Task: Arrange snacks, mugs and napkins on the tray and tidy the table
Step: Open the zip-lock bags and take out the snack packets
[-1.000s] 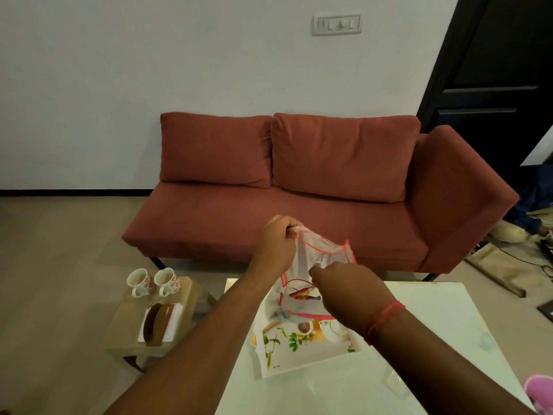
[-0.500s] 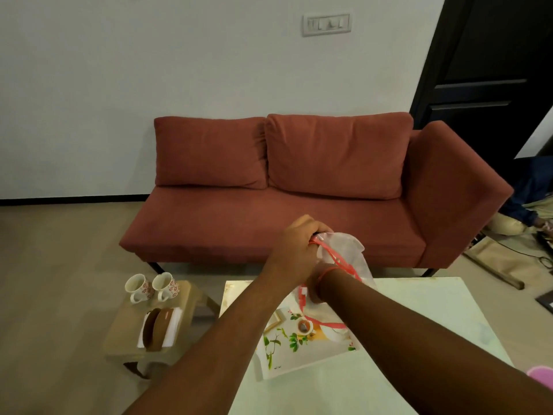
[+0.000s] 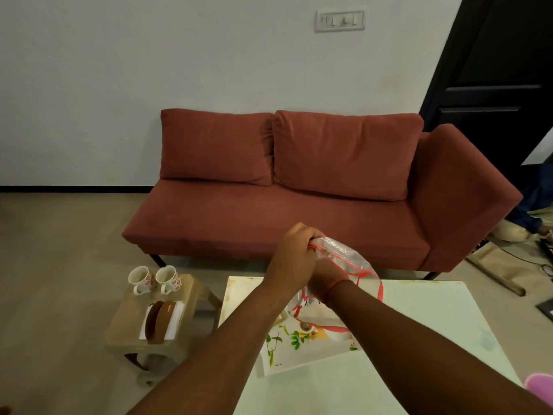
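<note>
My left hand (image 3: 294, 253) grips the mouth of a clear plastic bag (image 3: 348, 259) with red edging, held above a white floral tray (image 3: 287, 351) on the pale table (image 3: 419, 324). My right hand (image 3: 321, 278) is pushed into the bag up to the wrist; its fingers are hidden, so whether it holds anything cannot be seen. On the tray a small white cup (image 3: 306, 327) shows under the bag. Two white mugs with red flowers (image 3: 155, 278) stand on a low wooden stool (image 3: 125, 330) at the left, beside a brown holder on white napkins (image 3: 160, 323).
A red sofa (image 3: 299, 190) stands behind the table against the wall. A dark door (image 3: 493, 70) is at the right, with cables and clutter on the floor below it. A pink object (image 3: 541, 387) sits at the table's right front edge.
My right hand has gone from holding the bag's rim to reaching inside it. The left hand has lifted the bag's mouth slightly.
</note>
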### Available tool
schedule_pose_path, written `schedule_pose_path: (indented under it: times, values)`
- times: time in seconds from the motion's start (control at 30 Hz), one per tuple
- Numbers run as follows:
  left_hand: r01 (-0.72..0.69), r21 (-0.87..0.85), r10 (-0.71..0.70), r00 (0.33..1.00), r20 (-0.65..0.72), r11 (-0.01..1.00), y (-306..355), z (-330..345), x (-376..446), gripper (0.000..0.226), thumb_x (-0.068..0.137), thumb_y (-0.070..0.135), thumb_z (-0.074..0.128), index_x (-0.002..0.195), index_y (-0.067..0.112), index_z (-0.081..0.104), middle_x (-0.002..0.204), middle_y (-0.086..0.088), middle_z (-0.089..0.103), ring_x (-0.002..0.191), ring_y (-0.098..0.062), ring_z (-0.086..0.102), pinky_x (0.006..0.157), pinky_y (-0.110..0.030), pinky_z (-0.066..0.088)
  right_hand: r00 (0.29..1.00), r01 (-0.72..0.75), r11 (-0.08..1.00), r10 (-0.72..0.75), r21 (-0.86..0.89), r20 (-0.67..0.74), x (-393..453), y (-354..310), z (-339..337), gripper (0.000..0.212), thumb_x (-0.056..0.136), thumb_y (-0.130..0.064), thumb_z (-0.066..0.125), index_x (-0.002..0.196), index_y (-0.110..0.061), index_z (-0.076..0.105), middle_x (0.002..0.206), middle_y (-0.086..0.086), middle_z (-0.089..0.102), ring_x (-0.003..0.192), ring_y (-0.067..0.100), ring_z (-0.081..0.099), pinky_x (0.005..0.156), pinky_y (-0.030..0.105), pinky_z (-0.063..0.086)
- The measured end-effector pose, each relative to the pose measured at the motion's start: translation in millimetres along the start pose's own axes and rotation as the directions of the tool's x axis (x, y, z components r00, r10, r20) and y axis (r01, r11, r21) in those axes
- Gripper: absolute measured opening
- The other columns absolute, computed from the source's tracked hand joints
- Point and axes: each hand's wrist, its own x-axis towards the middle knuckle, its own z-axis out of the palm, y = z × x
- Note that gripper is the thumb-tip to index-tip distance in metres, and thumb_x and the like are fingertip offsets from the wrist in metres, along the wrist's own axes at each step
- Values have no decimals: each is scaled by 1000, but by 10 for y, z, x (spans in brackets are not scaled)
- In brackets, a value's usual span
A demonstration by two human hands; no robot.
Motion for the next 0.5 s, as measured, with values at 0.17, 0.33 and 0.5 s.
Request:
schedule_pose_path:
  times: [0.17,0.33,0.5]
  values:
    - [17,0,-17,1000,-16,1000,-90,11,-35,30,87,-6,49,98,11,71,100,1,60,92,-9,57,76,-15,46,979,-172,914,117,367,167,33,333,211,40,106,-8,30,142,7,36,129,13,58,68,6,45,48,11,42]
    - [21,9,-21,999,41,1000,-169,7,-113,23,96,2,51,103,12,70,103,2,61,92,-8,58,72,-9,46,901,-174,977,210,-127,380,-24,488,479,42,106,-19,35,145,-2,38,145,16,46,130,27,46,109,32,39]
    - [16,-29,-13,995,95,999,-275,-142,-178,22,96,3,52,104,14,70,102,4,59,91,-9,57,63,-5,43,867,-301,954,273,2,417,-37,404,559,42,101,-17,44,140,-2,41,124,19,52,116,29,52,113,38,37]
